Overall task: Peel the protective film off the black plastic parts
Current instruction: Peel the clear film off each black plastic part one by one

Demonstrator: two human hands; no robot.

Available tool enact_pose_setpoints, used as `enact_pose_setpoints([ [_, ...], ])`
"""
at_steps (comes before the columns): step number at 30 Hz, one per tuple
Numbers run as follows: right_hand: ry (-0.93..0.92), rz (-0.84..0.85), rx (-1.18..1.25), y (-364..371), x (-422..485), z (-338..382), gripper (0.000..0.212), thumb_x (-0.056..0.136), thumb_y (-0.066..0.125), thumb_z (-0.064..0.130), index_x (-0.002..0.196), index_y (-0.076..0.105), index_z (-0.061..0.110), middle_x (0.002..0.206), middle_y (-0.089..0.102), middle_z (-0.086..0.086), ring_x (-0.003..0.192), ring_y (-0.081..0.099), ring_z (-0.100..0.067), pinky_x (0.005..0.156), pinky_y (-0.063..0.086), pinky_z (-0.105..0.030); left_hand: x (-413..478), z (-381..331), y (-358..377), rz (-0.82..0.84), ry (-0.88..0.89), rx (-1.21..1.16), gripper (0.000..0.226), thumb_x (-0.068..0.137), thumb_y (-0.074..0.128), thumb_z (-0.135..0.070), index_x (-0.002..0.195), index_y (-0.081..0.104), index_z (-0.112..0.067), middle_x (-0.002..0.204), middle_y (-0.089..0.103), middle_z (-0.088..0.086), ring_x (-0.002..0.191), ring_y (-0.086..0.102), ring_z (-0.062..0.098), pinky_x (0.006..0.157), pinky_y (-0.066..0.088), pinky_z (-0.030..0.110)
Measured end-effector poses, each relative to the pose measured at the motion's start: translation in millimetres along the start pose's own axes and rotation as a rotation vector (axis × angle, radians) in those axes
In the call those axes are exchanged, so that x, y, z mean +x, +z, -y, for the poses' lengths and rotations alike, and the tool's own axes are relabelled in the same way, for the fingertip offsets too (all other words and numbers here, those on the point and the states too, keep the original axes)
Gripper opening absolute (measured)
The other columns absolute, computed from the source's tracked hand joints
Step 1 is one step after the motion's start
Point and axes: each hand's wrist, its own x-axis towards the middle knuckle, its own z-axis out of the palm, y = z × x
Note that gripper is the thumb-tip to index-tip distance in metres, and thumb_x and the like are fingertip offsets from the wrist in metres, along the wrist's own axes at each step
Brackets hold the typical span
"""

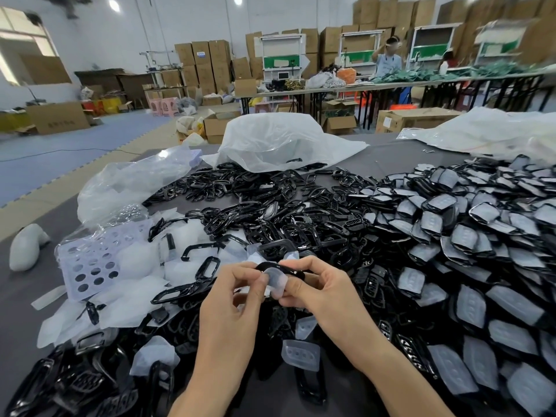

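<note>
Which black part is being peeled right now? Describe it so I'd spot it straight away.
On the grey table heaped with black parts, look to the near middle. The black part pinched between the left hand and right hand is the only one lifted, its cloudy film curling off.

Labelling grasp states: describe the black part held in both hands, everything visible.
The black part is glossy, curved plastic, a frame-like piece; fingers hide most of it, only its upper edge shows. It is held roughly level above the pile, pinched between the left hand and right hand. A translucent whitish film with a rounded outline, partly lifted, hangs from its near side by the thumbs. Its full shape cannot be told.
</note>
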Motion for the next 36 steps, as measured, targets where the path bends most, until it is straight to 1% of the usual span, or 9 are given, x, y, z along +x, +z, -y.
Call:
enact_pose_setpoints([
  [3, -0.012, 0.031, 0.0, 0, 0, -2, 0.018, 0.094, 0.07, 0.015, 0.098, 0.074, 0.032, 0.088, 0.078, -0.011, 0.088, 0.076, -0.023, 0.079, 0.058, -0.023, -1, -1, 2, -0.012, 0.027, 0.035, 0.013, 0.09, 0.067, -0.026, 0.086, 0.062, -0.038, 0.105, 0.066, -0.022, 0.086, 0.069, 0.006, 0.071, 0.056, 0.028],
  [7, -0.044, 0.053, 0.039, 3, 1, -3, 0.012, 0.094, 0.067, 0.031, 0.103, 0.074, 0.028, 0.098, 0.078, -0.009, 0.094, 0.075, -0.024, 0.082, 0.058, -0.024, 1, -3, 4, -0.029, -0.019, 0.017, 0.018, 0.092, 0.067, -0.022, 0.085, 0.062, -0.037, 0.09, 0.07, -0.015, 0.082, 0.067, 0.003, 0.07, 0.046, 0.007],
  [9, -0.046, 0.053, 0.026, 3, 1, -5, 0.015, 0.091, 0.071, 0.034, 0.106, 0.073, 0.029, 0.098, 0.078, -0.009, 0.094, 0.075, -0.023, 0.082, 0.058, -0.024, 2, -2, 4, -0.029, -0.081, -0.046, 0.014, 0.091, 0.069, -0.025, 0.087, 0.063, -0.037, 0.085, 0.07, -0.013, 0.077, 0.066, 0.005, 0.066, 0.045, 0.007],
  [14, -0.08, -0.062, -0.093, -2, 4, -10, 0.018, 0.095, 0.067, 0.01, 0.105, 0.071, 0.025, 0.085, 0.077, -0.007, 0.079, 0.074, -0.017, 0.072, 0.057, -0.022, 3, -2, 5, 0.082, -0.134, -0.129, 0.03, 0.088, 0.072, -0.02, 0.098, 0.061, -0.047, 0.093, 0.07, -0.011, 0.077, 0.067, 0.01, 0.069, 0.05, 0.017],
  [23, -0.058, -0.05, -0.04, -2, 4, -9, 0.013, 0.095, 0.066, 0.009, 0.104, 0.071, 0.017, 0.083, 0.076, -0.009, 0.075, 0.074, -0.019, 0.07, 0.058, -0.022, 2, -11, -1, 0.167, -0.1, -0.119, 0.029, 0.095, 0.059, -0.014, 0.094, 0.065, -0.043, 0.084, 0.073, -0.009, 0.07, 0.066, 0.004, 0.063, 0.045, 0.006],
  [27, -0.059, -0.045, -0.025, -2, 3, -7, 0.017, 0.097, 0.062, 0.008, 0.105, 0.073, 0.019, 0.086, 0.076, -0.012, 0.078, 0.075, -0.02, 0.072, 0.058, -0.023, 4, -8, -1, 0.179, -0.103, -0.091, 0.026, 0.094, 0.063, -0.019, 0.093, 0.066, -0.045, 0.082, 0.071, -0.01, 0.073, 0.065, 0.01, 0.065, 0.048, 0.011],
  [32, -0.074, 0.029, -0.058, 5, -1, -9, 0.018, 0.103, 0.053, 0.015, 0.114, 0.068, 0.016, 0.092, 0.077, -0.006, 0.085, 0.073, -0.018, 0.079, 0.058, -0.026, 7, -2, -3, 0.172, -0.127, -0.092, 0.01, 0.088, 0.069, -0.029, 0.091, 0.067, -0.038, 0.078, 0.064, 0.009, 0.069, 0.058, 0.012, 0.06, 0.05, 0.022],
  [35, -0.084, 0.025, -0.124, 8, 0, -11, 0.015, 0.101, 0.058, 0.018, 0.113, 0.066, 0.021, 0.091, 0.076, -0.004, 0.086, 0.073, -0.017, 0.081, 0.058, -0.029, 6, -1, -3, 0.182, -0.135, -0.078, 0.005, 0.086, 0.071, -0.035, 0.088, 0.066, -0.033, 0.082, 0.061, 0.016, 0.07, 0.057, 0.023, 0.072, 0.053, 0.043],
  [36, -0.09, 0.022, -0.141, 7, 0, -12, 0.015, 0.1, 0.059, 0.017, 0.112, 0.066, 0.022, 0.091, 0.076, -0.004, 0.086, 0.073, -0.018, 0.081, 0.058, -0.029, 6, -1, -3, 0.182, -0.131, -0.069, 0.008, 0.084, 0.07, -0.038, 0.087, 0.066, -0.032, 0.081, 0.061, 0.014, 0.072, 0.058, 0.027, 0.073, 0.052, 0.043],
])
